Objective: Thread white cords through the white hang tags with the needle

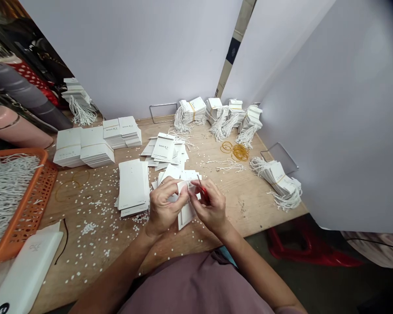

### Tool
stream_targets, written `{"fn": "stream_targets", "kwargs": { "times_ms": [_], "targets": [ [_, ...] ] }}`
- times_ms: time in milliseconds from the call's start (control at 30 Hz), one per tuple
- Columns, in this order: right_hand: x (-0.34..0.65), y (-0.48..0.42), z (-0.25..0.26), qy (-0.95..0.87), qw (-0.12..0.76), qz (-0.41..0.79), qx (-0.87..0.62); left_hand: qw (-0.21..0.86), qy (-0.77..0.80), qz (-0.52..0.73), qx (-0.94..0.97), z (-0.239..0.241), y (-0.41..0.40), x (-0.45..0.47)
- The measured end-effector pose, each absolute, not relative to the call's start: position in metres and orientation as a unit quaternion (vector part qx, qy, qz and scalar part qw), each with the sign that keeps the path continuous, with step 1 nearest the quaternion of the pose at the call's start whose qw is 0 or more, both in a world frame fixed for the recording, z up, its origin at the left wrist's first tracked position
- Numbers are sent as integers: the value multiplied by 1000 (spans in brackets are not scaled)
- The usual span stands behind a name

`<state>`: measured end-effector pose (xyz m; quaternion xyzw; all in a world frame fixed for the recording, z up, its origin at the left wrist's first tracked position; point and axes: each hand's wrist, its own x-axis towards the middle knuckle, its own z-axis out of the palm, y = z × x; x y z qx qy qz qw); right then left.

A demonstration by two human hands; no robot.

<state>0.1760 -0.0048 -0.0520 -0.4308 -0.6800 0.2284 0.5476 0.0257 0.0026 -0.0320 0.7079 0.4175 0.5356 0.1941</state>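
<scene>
The counter (245, 187) has an orange basket (41, 187) at nine o'clock; at six, the left hand (162, 207) pinches a white tag (185, 214) and the right hand (212, 208) grips a small red tool (205, 193). Best keep the tag steady, the tool's tip off the thumb.

A dull purple shirt (190, 288) is being worn, its front creasing softly, and bare forearms (258, 266) are showing on either side of the shirt.

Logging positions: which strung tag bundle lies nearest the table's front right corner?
The bundle lying right of and nearer than the rubber bands; the other strung bundles sit farther back.
</scene>
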Motion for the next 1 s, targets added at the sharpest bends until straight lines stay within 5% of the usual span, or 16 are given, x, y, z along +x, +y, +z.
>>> {"fn": "stream_targets", "kwargs": {
  "times_ms": [200, 567, 667, 867, 1000],
  "targets": [
    [174, -2, -56, -730, 548, 122, -391, 233, 418, 534, 697, -30, 1, 25],
    [178, -2, -58, -723, 547, 168, -386, 253, 425, 521, 696, -32, 0, 25],
    [181, -7, -46, -659, 577, 269, -401, 291, 473, 512, 655, -37, -2, 22],
    [203, -20, -25, -404, 530, 693, -274, 362, 521, 500, 590, -50, -4, 16],
    [213, -18, -25, -353, 454, 781, -244, 311, 469, 505, 654, -47, -7, 15]
  ]
}}
